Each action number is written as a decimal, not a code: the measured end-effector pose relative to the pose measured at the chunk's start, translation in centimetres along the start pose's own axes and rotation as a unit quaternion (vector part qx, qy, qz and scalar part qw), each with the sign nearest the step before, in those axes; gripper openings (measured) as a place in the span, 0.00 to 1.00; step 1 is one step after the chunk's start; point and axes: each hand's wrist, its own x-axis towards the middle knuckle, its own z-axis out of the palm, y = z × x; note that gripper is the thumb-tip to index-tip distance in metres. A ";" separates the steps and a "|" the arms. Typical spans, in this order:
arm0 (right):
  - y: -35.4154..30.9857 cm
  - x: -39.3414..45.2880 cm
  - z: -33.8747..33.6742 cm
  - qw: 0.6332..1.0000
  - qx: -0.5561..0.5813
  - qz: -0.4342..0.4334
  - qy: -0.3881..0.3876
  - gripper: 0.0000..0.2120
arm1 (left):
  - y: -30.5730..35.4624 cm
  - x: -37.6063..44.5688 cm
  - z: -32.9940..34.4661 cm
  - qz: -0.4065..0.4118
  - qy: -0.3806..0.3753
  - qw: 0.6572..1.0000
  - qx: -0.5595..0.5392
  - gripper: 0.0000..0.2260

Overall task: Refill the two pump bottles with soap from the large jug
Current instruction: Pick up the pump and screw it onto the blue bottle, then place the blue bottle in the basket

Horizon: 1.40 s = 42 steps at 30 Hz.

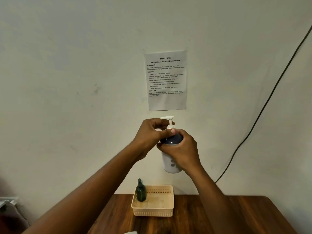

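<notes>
I hold a white pump bottle [170, 166] with a dark blue shoulder up in the air in front of the wall. My right hand [181, 147] is wrapped around its body. The fingers of my left hand [148, 134] pinch the collar of its white pump head [168, 121], which stands on the bottle's neck. A small dark green pump bottle [141, 191] stands upright in the back left corner of the beige basket [152, 211] on the table. The large jug is out of view.
A wooden table [219, 217] stands against a pale wall. A printed task sheet [166, 80] is taped to the wall above my hands. A black cable [263, 112] runs down the wall at the right. A white object [130, 232] peeks in at the bottom edge.
</notes>
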 end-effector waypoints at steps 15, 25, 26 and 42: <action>0.9 -0.8 0.5 1.000 0.006 0.002 -0.024 0.35 | -1.9 0.0 0.0 0.001 0.021 0.999 -0.046 0.06; 4.4 -0.6 1.6 0.998 -0.024 0.016 -0.057 0.33 | -6.4 -2.1 -2.2 0.013 0.085 0.978 0.192 0.31; 4.8 -0.5 1.9 0.998 -0.029 0.020 -0.059 0.33 | -7.3 -2.2 -2.5 0.004 0.084 0.975 0.208 0.33; 14.7 3.4 10.2 0.992 -0.059 0.071 -0.091 0.36 | -23.1 -0.2 -7.2 -0.048 0.038 0.928 0.368 0.41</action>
